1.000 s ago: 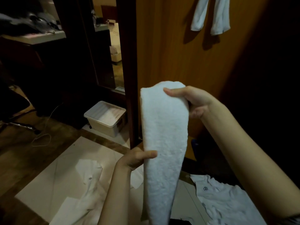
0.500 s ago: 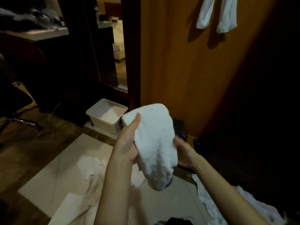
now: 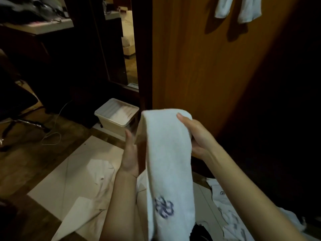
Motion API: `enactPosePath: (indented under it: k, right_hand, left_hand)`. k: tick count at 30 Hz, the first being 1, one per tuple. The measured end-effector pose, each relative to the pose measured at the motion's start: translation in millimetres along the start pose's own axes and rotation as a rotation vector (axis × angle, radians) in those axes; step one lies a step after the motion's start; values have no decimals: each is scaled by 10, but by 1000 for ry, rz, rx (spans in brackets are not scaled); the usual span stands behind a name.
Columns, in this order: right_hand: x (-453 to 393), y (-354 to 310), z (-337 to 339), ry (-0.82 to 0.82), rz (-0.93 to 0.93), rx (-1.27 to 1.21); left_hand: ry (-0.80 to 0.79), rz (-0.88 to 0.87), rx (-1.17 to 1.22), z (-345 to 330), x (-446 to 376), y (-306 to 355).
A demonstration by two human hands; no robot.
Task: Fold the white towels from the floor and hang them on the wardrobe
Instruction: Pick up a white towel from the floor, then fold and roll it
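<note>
Head view: the right hand grips the folded top of a white towel, which hangs down just left of it. The left hand, fingers straight, lies flat against the towel's left side.

place: home bedroom | evidence: wooden wardrobe; mirror; plastic storage box; clothes on floor
</note>
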State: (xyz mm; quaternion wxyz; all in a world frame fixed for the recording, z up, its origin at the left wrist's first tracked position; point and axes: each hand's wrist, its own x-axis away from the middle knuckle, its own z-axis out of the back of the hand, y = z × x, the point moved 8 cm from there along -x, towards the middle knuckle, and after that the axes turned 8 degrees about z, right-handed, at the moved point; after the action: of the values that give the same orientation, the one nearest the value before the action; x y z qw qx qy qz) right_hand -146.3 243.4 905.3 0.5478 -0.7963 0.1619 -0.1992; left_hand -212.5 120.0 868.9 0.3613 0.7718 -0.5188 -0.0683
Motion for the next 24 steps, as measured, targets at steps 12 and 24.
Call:
enactPosePath:
  k: [12, 24]
  right_hand:
    - [9, 158, 58, 115, -175, -234]
    - [500, 23, 267, 44, 122, 268]
  left_hand:
    - [111, 161, -172, -232, -59, -37]
    - [215, 165, -15, 18, -349, -106]
